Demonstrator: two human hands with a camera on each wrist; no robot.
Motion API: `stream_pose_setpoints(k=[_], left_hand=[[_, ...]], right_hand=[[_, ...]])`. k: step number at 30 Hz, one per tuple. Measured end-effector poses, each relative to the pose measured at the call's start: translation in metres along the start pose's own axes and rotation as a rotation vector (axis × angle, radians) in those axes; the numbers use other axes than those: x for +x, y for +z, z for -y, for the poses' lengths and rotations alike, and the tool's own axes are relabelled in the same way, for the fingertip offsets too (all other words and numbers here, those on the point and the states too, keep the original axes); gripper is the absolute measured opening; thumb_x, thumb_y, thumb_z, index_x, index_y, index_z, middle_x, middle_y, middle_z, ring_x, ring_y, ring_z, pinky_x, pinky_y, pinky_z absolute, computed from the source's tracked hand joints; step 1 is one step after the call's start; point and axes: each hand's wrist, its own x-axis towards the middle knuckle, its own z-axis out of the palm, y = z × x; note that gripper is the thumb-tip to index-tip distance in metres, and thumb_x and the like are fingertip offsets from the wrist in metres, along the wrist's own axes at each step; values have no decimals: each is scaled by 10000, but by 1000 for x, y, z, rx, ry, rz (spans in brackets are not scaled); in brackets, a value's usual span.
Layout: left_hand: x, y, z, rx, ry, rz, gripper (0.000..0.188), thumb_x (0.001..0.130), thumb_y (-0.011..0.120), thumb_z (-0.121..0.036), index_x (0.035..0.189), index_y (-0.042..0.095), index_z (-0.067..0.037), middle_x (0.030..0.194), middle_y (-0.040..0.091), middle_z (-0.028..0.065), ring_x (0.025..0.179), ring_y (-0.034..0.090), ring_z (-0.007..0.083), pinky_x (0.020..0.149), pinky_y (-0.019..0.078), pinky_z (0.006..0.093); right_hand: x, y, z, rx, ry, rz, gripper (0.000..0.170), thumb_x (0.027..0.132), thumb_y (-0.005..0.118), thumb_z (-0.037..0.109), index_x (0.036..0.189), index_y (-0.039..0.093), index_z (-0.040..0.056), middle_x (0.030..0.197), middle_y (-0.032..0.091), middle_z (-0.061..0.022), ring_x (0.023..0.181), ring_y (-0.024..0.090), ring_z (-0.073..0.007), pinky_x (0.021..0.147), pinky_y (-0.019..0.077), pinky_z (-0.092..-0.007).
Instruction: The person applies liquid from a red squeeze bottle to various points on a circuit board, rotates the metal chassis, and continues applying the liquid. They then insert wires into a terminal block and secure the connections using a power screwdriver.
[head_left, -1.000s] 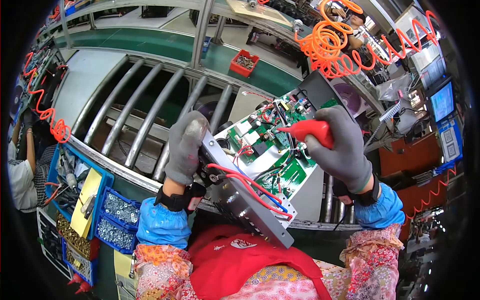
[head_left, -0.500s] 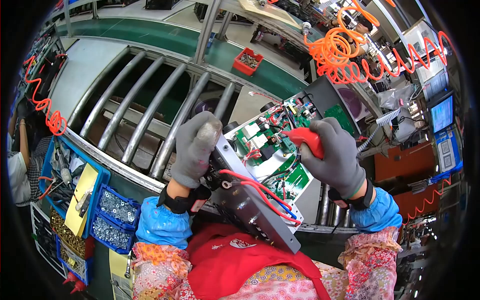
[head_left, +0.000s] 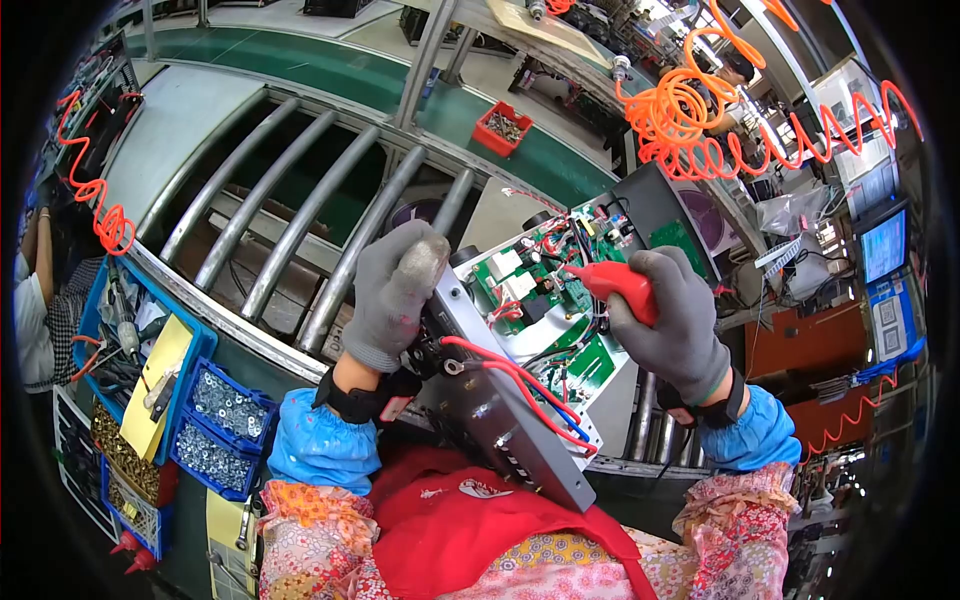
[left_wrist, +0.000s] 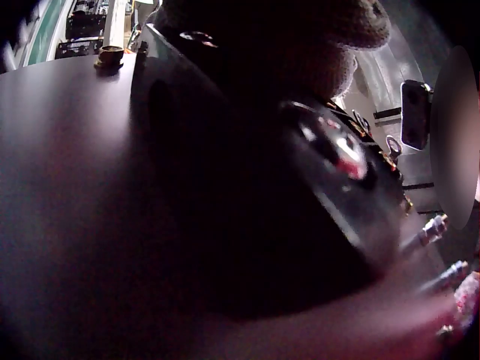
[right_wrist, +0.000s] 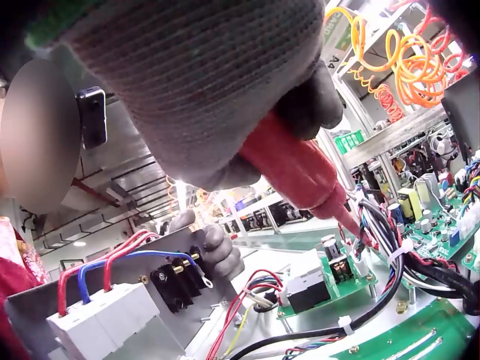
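Observation:
In the head view my gloved left hand [head_left: 392,290] grips the upper end of a grey metal panel [head_left: 545,455], which leans beside an opened electronic unit. Red and blue wires [head_left: 515,385] with ring terminals hang from this panel. My gloved right hand [head_left: 680,325] holds a red squeeze bottle [head_left: 622,285] with a pointed nozzle. In the right wrist view the nozzle [right_wrist: 346,219] points down at a wire bundle [right_wrist: 386,232] beside the green circuit board [right_wrist: 412,334]. The left wrist view is mostly dark, filled by the panel's outer face [left_wrist: 67,165].
Metal rollers [head_left: 300,210] lie beyond the unit. Blue bins [head_left: 212,455] of washers and a blue tray [head_left: 195,360] with tools stand at left. A red box [head_left: 502,128] sits on the green belt. Orange coiled hoses [head_left: 690,110] hang at upper right, near a monitor [head_left: 884,245].
The panel has tilted so that more of its dark outer face shows. My right hand has dropped slightly with the bottle, its nozzle staying over the wiring. The head view has shifted a little.

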Motion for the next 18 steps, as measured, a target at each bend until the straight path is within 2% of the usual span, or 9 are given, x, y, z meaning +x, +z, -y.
stream_pose_setpoints(k=[9,18], left_hand=[[-1,2,-4,-3,2,-7,546,930,531,-535,850,604,0,690,502,0,650,444,91,579,343,262],[-1,2,-3,8,31,-19,528,926,534,-517,852,607,1,691,504,3,648,444,87,579,342,256]], right_hand=[[10,1,-2,-56,-64,9,358,710,750,94,1027,593,38,867,583,-140,720,625,-346,620,499,-422],[29,-7,-2,-98,-87,126,319,714,751,130,977,584,60,838,561,-135,692,606,-360,592,476,-437]])
